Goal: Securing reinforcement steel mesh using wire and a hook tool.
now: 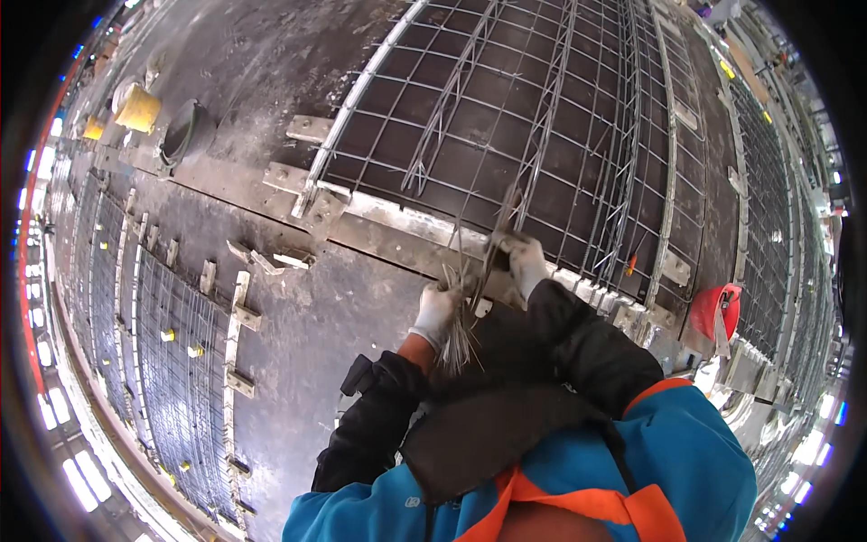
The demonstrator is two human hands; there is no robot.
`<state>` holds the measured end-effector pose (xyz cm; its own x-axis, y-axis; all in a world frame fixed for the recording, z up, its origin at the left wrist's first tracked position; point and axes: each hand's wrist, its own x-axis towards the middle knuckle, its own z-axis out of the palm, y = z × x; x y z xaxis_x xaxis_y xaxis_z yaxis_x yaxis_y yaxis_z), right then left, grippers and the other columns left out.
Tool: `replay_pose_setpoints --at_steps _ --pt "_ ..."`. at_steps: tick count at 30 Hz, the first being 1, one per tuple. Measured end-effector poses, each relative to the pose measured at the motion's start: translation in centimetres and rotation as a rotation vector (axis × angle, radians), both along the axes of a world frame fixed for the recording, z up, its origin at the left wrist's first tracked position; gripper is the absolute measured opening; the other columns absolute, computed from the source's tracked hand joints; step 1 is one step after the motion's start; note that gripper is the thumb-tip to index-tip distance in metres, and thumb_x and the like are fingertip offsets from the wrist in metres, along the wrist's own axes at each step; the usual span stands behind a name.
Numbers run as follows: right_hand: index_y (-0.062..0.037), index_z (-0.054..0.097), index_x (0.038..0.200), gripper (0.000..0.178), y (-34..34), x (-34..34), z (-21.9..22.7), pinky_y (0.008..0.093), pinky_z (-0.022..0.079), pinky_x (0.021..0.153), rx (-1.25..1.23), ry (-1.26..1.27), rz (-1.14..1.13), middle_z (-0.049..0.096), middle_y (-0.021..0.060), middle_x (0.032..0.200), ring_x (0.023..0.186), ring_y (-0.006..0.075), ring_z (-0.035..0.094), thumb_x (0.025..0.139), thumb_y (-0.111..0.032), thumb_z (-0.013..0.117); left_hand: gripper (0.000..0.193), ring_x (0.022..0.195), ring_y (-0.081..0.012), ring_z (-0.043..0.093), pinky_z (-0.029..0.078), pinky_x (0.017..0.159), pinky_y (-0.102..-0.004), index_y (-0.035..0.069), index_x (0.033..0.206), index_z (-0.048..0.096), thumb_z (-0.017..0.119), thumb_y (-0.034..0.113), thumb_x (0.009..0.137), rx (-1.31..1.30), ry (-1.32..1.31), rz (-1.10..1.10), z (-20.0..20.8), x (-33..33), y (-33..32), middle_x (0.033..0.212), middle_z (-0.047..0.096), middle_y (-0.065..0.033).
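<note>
My left hand [435, 312], in a pale work glove, is closed around a bundle of thin wires [459, 348] whose loose ends fan out below and above the fist. Close beside it, my right hand [526, 260], also gloved, grips a dark metal hand tool [489, 271] that looks like pincers; motion blurs it, so its jaws are unclear. Both hands are over the near edge strip [397, 215] of a mould. Just beyond them, a steel rebar mesh [488, 135] with lattice girders [549, 99] lies in the mould.
A red bucket or helmet-like container [716, 312] sits at the right. An orange-handled tool [631, 265] lies on the mesh. At the far left are a dark bucket [181, 134] and a yellow container [137, 108]. Another mesh [181, 361] lies left, and wood scraps [271, 260] are near it.
</note>
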<state>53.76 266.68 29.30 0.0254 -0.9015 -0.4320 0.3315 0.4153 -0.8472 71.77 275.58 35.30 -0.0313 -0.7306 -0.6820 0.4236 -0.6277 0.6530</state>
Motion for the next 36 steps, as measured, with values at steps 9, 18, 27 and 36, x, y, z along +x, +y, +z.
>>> replay_pose_setpoints --at_steps 9,18,27,36 --pt "-0.0070 0.069 0.103 0.016 -5.9 1.1 -2.2 0.0350 0.054 0.064 0.212 0.163 0.044 0.070 0.0040 0.085 0.073 0.0182 0.067 0.094 -0.020 0.067 0.017 0.057 -0.0072 0.052 0.041 0.050 -0.0236 0.004 0.094 0.069 0.070 0.020 0.093 0.023 0.085 0.149 1.8 10.4 0.9 0.077 0.063 0.0008" --pt "-0.0200 0.066 0.121 0.027 -14.8 1.0 -5.3 0.0409 0.055 0.085 -0.058 1.025 0.620 0.068 0.0090 0.119 0.097 0.0254 0.069 0.098 -0.016 0.054 0.015 0.068 -0.0126 0.064 0.048 0.054 -0.0261 0.001 0.101 0.069 0.069 0.013 0.094 -0.031 0.069 0.112 0.6 9.4 -0.4 0.087 0.070 -0.0047" --pt "0.0041 0.058 0.126 0.041 10.8 -1.7 2.0 0.0340 0.055 0.088 0.232 -0.227 0.114 0.067 0.0118 0.118 0.100 0.0217 0.068 0.101 -0.028 0.059 0.023 0.077 -0.0110 0.063 0.050 0.065 -0.0259 -0.001 0.106 0.070 0.073 0.016 0.091 -0.118 0.269 -0.588 -5.3 2.9 -0.1 0.094 0.070 -0.0030" --pt "0.0017 0.068 0.105 0.025 23.7 -9.5 6.8 0.0321 0.053 0.081 0.180 -0.064 -0.320 0.070 0.0071 0.098 0.088 0.0174 0.067 0.098 -0.022 0.064 0.022 0.085 -0.0109 0.061 0.049 0.071 -0.0258 -0.001 0.105 0.070 0.069 0.017 0.094 -0.192 0.098 -0.956 -1.6 -9.1 8.2 0.094 0.069 -0.0014"
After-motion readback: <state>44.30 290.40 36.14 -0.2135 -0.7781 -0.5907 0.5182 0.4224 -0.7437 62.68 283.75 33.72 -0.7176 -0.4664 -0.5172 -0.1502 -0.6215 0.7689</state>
